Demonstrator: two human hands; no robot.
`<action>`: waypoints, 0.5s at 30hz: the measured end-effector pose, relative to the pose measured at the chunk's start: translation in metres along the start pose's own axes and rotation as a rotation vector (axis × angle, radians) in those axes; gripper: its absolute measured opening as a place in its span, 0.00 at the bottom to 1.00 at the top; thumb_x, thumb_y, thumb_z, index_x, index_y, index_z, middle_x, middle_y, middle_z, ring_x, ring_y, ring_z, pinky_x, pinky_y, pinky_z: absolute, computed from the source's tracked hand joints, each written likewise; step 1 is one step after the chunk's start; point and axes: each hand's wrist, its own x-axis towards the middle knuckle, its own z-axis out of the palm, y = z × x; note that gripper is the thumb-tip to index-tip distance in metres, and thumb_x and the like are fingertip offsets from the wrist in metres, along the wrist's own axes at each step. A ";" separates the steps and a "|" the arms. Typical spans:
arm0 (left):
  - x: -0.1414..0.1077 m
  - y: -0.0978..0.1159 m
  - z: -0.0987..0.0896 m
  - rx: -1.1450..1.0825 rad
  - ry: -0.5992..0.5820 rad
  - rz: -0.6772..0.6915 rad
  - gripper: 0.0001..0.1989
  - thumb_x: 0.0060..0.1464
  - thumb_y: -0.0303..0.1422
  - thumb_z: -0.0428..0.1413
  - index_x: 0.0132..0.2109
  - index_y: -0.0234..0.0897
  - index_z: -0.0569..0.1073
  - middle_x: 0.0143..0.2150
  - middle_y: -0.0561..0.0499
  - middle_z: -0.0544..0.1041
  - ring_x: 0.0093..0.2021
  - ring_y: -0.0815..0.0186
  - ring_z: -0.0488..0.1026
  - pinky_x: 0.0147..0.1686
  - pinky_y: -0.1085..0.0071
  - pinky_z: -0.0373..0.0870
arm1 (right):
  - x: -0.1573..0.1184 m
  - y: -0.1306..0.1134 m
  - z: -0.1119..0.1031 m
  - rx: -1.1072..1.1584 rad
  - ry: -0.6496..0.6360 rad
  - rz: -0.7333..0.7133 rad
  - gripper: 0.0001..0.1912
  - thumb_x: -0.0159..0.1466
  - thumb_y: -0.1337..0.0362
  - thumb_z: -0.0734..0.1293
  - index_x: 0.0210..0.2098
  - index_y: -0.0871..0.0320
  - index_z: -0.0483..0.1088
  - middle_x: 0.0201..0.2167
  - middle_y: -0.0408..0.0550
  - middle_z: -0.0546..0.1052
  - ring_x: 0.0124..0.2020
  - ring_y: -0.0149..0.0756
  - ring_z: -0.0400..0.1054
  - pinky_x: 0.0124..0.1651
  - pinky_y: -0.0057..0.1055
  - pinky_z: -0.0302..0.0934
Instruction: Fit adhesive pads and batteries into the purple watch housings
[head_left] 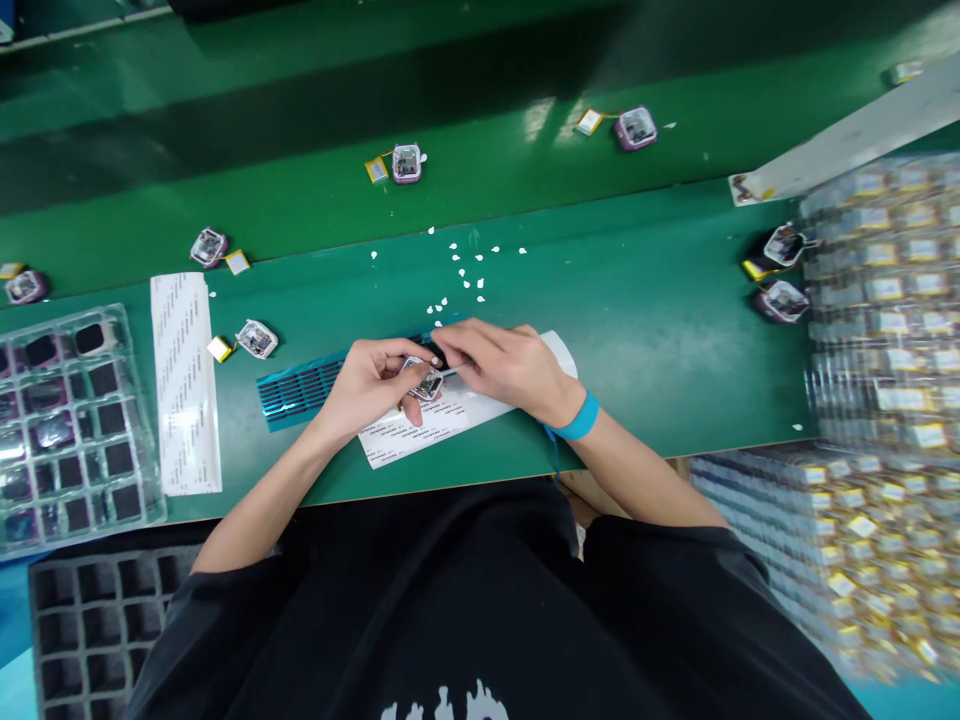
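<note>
Near the bench's front edge my left hand [386, 380] is closed on a small square device [424, 382] with its inner parts showing. My right hand [506, 365], with a blue band [581, 415] on its wrist, pinches a thin pale stick [453, 369] whose end meets the device's right side. Under both hands lie a white printed sheet [390, 441] and a blue strip with dark slots [300, 392]. Several small white pieces [480, 284] are scattered beyond my hands. An open device [257, 339] with a yellow-edged battery [219, 349] rests left of the blue strip.
More devices [407, 163] with batteries line the far green surface [300, 190]. At left are a white sheet [186, 400], a clear tray [146, 440] and a black tray [82, 620]. Two devices [781, 300] sit at right beside stacked clear trays [885, 300]. A pale bar [847, 145] slants at upper right.
</note>
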 end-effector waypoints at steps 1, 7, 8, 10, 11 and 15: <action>0.001 -0.001 0.000 0.005 0.004 -0.005 0.06 0.51 0.32 0.62 0.36 0.33 0.78 0.26 0.51 0.81 0.15 0.70 0.75 0.15 0.78 0.65 | 0.001 0.002 0.000 0.023 -0.006 0.066 0.13 0.72 0.71 0.59 0.46 0.61 0.75 0.37 0.46 0.84 0.31 0.30 0.77 0.26 0.27 0.62; 0.006 -0.008 0.000 -0.037 0.089 -0.006 0.06 0.52 0.34 0.63 0.35 0.35 0.77 0.23 0.53 0.79 0.14 0.70 0.74 0.14 0.77 0.67 | 0.003 0.009 -0.006 0.151 -0.047 0.007 0.11 0.74 0.61 0.64 0.48 0.56 0.77 0.44 0.45 0.85 0.40 0.30 0.80 0.29 0.24 0.65; 0.006 -0.008 0.000 -0.038 0.092 -0.003 0.07 0.52 0.34 0.63 0.35 0.35 0.77 0.22 0.53 0.78 0.15 0.69 0.75 0.15 0.77 0.67 | 0.003 0.008 -0.007 0.150 -0.051 -0.027 0.10 0.74 0.61 0.64 0.48 0.56 0.77 0.44 0.44 0.85 0.40 0.29 0.80 0.28 0.24 0.63; 0.006 -0.007 -0.001 -0.024 0.097 0.014 0.07 0.53 0.35 0.63 0.36 0.35 0.78 0.22 0.53 0.78 0.16 0.68 0.76 0.15 0.77 0.68 | 0.002 0.006 -0.007 0.136 -0.060 -0.059 0.11 0.75 0.63 0.63 0.48 0.55 0.77 0.45 0.43 0.85 0.41 0.29 0.80 0.28 0.24 0.62; 0.005 -0.006 -0.001 -0.015 0.100 0.025 0.07 0.54 0.34 0.62 0.36 0.34 0.78 0.21 0.53 0.78 0.16 0.68 0.76 0.16 0.76 0.69 | 0.001 0.005 -0.006 0.120 -0.067 -0.066 0.12 0.75 0.64 0.62 0.49 0.56 0.77 0.46 0.43 0.84 0.40 0.29 0.80 0.28 0.24 0.62; 0.003 -0.005 0.000 0.021 0.112 0.045 0.07 0.55 0.34 0.61 0.36 0.33 0.79 0.19 0.55 0.75 0.16 0.67 0.76 0.16 0.76 0.68 | -0.002 0.001 -0.003 0.016 -0.085 -0.125 0.13 0.74 0.68 0.60 0.50 0.57 0.76 0.47 0.44 0.84 0.36 0.29 0.79 0.25 0.26 0.61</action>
